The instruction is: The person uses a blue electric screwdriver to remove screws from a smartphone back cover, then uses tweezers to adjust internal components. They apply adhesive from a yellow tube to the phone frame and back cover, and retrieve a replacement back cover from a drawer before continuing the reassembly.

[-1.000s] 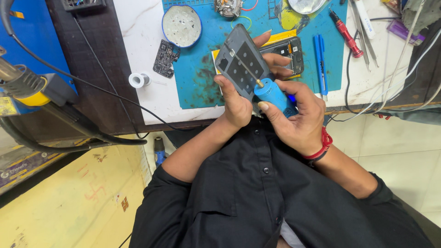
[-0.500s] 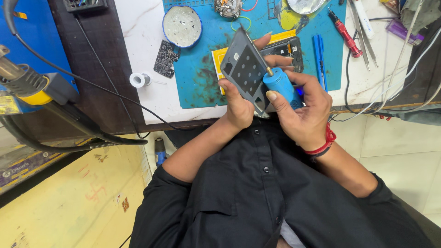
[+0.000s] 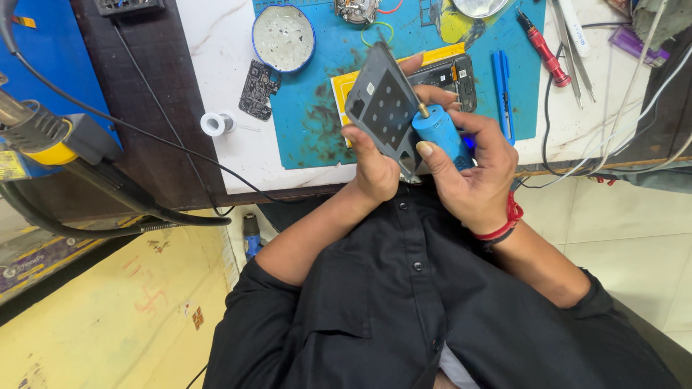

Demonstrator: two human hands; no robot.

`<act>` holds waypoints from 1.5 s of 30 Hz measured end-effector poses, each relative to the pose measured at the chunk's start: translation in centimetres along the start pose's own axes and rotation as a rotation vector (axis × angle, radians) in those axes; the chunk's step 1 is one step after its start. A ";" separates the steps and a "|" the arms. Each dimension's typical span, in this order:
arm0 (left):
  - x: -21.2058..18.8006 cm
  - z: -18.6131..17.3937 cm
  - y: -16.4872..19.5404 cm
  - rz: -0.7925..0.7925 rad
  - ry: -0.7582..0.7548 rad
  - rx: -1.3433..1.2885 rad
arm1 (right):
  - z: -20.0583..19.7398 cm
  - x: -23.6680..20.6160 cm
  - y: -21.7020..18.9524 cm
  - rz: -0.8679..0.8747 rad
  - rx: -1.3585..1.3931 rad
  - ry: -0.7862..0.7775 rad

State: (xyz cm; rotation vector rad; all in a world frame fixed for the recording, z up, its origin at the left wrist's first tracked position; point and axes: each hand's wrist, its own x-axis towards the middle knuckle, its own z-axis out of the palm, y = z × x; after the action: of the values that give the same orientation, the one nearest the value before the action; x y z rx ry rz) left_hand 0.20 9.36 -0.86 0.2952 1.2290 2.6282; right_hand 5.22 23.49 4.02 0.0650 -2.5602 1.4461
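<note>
The left hand [image 3: 378, 169] held a dark grey, flat perforated phone panel [image 3: 386, 108] tilted above the blue work mat [image 3: 324, 94] on the tabletop. The right hand's [image 3: 476, 176] grip wrapped a blue cylindrical electric screwdriver [image 3: 441, 135], tip against the panel; screw work looked unfinished.

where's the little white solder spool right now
In the head view the white solder spool lies on the white benchtop, left of the blue mat, beside the small black circuit board.
</note>
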 end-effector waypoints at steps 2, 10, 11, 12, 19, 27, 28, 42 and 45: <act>0.0 0.0 0.0 0.001 -0.005 0.004 | 0.0 0.0 0.1 0.023 0.005 0.000; 0.0 0.1 0.1 -0.010 -0.010 -0.026 | 0.3 -0.2 0.1 -0.028 0.024 0.012; 0.0 0.1 0.0 -0.007 -0.010 -0.019 | 0.2 -0.2 0.1 -0.049 -0.011 0.005; 0.0 0.1 0.0 -0.004 -0.009 -0.013 | 0.2 -0.2 0.2 -0.040 -0.013 0.003; -0.2 0.0 -0.2 0.016 -0.019 0.025 | 0.6 -0.5 0.5 -0.015 0.018 0.024; 0.0 0.1 -0.2 0.012 0.006 -0.060 | 0.8 -0.6 0.6 0.003 0.080 0.032; -0.1 0.1 -0.2 0.018 0.011 -0.059 | 0.8 -0.6 0.5 -0.011 0.072 0.027; 0.2 -0.2 0.1 0.019 -0.006 0.043 | 0.7 -0.1 0.0 -0.055 -0.047 0.006; 0.2 -0.3 0.0 0.032 -0.003 0.060 | 0.7 -0.2 0.3 -0.049 -0.052 0.012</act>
State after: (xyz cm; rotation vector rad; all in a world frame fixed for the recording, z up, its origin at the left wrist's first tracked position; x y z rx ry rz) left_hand -0.06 9.21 -1.01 0.3312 1.3146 2.6197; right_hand 5.23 23.05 3.41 0.1098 -2.5667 1.3581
